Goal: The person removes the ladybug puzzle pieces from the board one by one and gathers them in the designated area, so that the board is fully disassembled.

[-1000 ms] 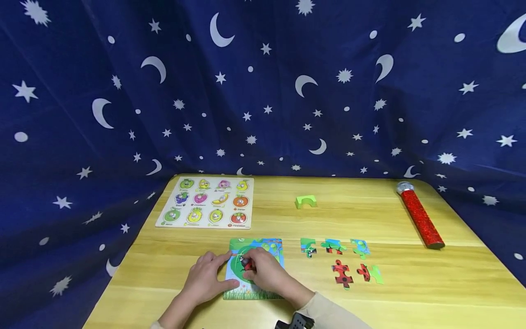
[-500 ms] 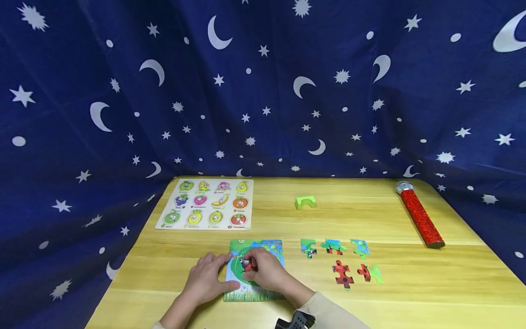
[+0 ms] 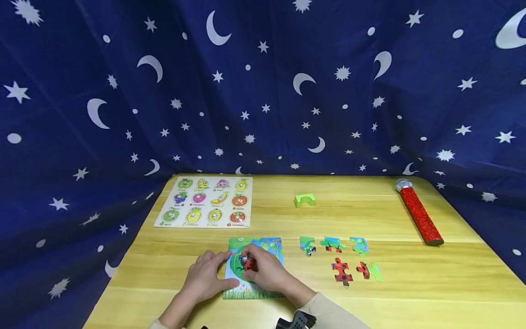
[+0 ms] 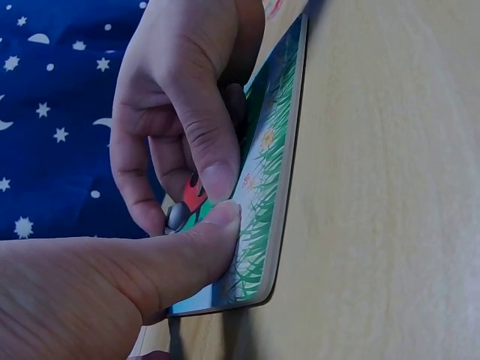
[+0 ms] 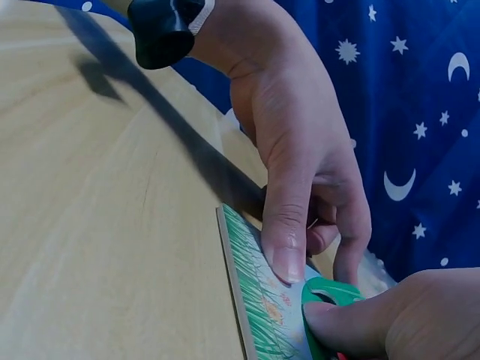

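A square puzzle board printed with a green leaf, sky and grass lies at the front of the table. My left hand steadies its left side, index finger at the edge and straight thumb pressing on the surface. Over the leaf, the thumb and fingers of my right hand pinch a red and black ladybug puzzle piece, partly covered by the fingers. In the right wrist view, the right thumb points down at the board, while the left thumb overlaps the green leaf.
Right of the board lie loose puzzle pieces: a row with a blue and green piece, and a red spotted piece below. Behind are a fruit peg puzzle, a green arch block and a red glitter microphone. A starry curtain backs the table.
The right fingers have shifted slightly over the leaf, and the ladybug piece with them has turned a little. My left hand keeps its place on the board. The loose pieces have not moved.
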Demonstrator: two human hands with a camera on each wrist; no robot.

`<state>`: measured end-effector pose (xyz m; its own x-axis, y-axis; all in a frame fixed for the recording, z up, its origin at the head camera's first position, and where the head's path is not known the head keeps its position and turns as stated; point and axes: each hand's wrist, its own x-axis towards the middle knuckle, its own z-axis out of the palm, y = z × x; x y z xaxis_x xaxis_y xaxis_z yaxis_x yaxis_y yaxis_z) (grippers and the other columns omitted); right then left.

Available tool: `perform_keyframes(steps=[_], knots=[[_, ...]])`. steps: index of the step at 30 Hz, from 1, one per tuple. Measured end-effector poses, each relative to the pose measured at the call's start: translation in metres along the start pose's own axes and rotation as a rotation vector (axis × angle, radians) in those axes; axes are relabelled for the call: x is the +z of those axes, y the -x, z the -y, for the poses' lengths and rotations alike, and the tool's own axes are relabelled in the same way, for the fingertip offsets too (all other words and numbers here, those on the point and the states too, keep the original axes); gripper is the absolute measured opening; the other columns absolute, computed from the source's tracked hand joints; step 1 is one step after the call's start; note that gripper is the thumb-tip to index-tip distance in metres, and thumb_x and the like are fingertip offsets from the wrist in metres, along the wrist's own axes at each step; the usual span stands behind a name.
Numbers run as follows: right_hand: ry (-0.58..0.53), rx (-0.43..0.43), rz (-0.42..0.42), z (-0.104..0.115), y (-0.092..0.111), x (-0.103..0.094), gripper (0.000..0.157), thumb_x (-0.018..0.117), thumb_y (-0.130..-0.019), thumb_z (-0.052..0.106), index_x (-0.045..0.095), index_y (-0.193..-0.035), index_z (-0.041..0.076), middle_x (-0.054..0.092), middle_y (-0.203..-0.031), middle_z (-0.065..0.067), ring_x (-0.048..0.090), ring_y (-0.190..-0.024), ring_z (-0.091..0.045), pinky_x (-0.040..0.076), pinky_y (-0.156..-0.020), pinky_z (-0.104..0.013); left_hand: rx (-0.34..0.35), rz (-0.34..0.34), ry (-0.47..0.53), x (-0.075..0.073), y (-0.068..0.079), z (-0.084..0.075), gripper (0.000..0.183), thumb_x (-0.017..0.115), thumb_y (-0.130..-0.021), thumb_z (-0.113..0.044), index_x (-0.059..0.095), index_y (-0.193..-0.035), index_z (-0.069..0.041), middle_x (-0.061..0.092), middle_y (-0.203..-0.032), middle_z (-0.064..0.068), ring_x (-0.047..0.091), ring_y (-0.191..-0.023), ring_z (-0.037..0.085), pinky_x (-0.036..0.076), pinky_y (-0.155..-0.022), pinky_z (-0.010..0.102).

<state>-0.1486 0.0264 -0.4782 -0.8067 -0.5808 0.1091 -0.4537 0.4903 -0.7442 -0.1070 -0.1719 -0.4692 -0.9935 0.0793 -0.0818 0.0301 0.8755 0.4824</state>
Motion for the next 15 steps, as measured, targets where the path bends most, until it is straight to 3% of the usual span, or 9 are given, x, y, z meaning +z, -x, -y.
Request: perform_keyframes(steps=[7,15], knots=[[-0.029,0.028,0.017,-0.0002,0.0011,-0.0016,0.043,0.081,-0.079,0.01,0.064,-0.119,0.007,0.065,-0.107,-0.006,0.05,-0.079,-0.004,0.043,-0.066,-0.019,0.006,0.006,0.007,-0.0003,0.0004,0.0,0.083,0.083,-0.067,-0.057,0.06,-0.136,-0.018,0.052,-0.097,0.001,0.044,-0.088,0.016,0.037,-0.075,0.035],[-0.039,0.033,0.006,0.0005,0.002,-0.0012,0.048,0.08,-0.079,0.01,0.064,-0.123,0.0,0.062,-0.1,-0.007,0.049,-0.076,-0.002,0.043,-0.066,-0.019,0.014,-0.006,0.016,0.0006,0.0006,0.0004,0.082,0.084,-0.066,-0.055,0.061,-0.135,-0.018,0.052,-0.096,0.0,0.043,-0.086,0.015,0.035,-0.072,0.033]])
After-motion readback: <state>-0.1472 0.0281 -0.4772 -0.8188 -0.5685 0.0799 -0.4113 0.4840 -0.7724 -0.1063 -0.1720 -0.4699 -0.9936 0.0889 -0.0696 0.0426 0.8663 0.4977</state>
